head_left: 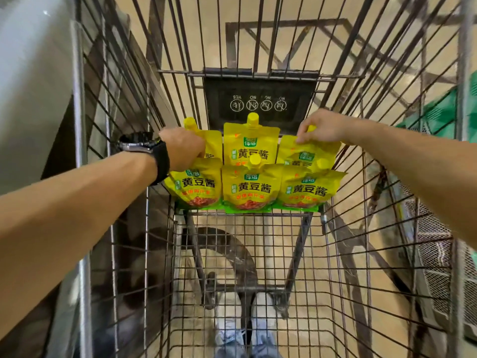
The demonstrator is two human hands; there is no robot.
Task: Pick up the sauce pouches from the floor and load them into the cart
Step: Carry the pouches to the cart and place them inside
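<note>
Six upright sauce pouches (pixel 254 177) are shown in two rows at the cart's (pixel 258 244) far end, the back-left pouch (pixel 213 143) gripped by the left hand (pixel 184 148), the back-right pouch (pixel 304 154) pinched at its top by the fingers (pixel 302 136) of the right hand (pixel 322 126).

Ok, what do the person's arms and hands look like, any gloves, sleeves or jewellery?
The left hand and right hand wear no gloves and no rings that I can see. No sleeve shows on either forearm. The left wrist carries a watch with a dark, shiny case and a wide black strap. The right wrist has nothing on it.
</note>
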